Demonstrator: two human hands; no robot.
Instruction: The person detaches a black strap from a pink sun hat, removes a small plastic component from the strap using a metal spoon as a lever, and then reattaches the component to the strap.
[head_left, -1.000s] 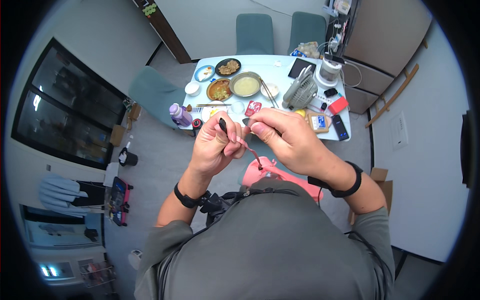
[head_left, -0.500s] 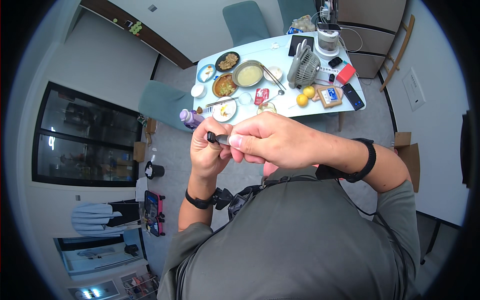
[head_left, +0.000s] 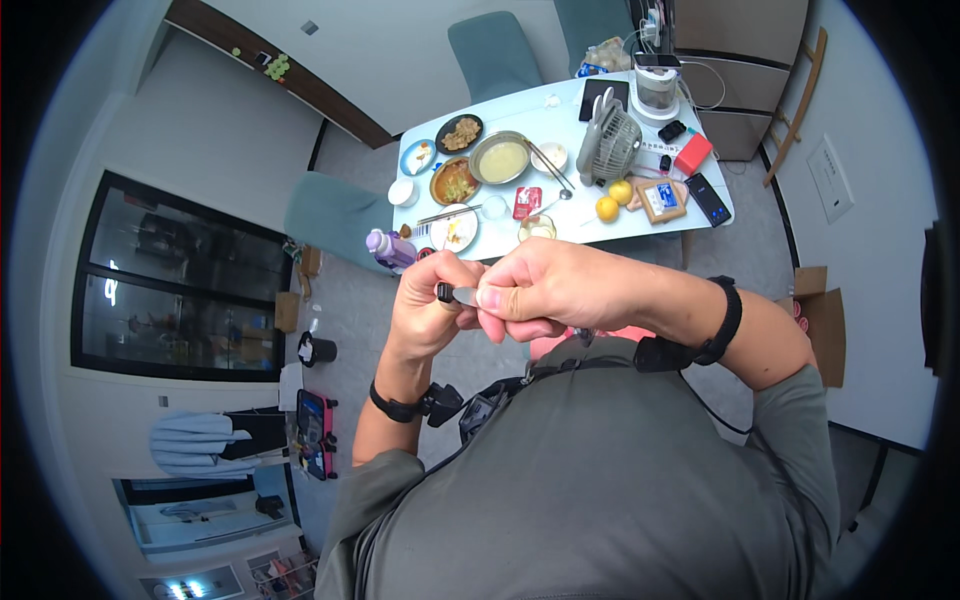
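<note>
Close together in front of my chest, both hands are closed around a small slim object [head_left: 464, 296] with a black block-like end and a shiny grey body. My left hand [head_left: 425, 310] has its fingers curled at the black end. From the right, my right hand [head_left: 545, 295] pinches the grey part between thumb and fingers. Most of the object is covered by my fingers, so its kind does not show. Just beyond my left hand stands a purple bottle [head_left: 392, 248] by the table's near left corner.
The white table [head_left: 625, 222] carries a metal soup bowl [head_left: 500, 159], dishes of food [head_left: 455, 182], a plate [head_left: 456, 228] with scraps, a grey fan [head_left: 608, 145], yellow fruit [head_left: 607, 208] and a phone [head_left: 707, 199]. A green chair [head_left: 340, 222] stands at its left, cardboard boxes [head_left: 822, 320] at the right.
Both hands, with the small object between them, have shifted slightly right and down in view. The grip looks much the same, and the whole scene has moved a little with the head.
</note>
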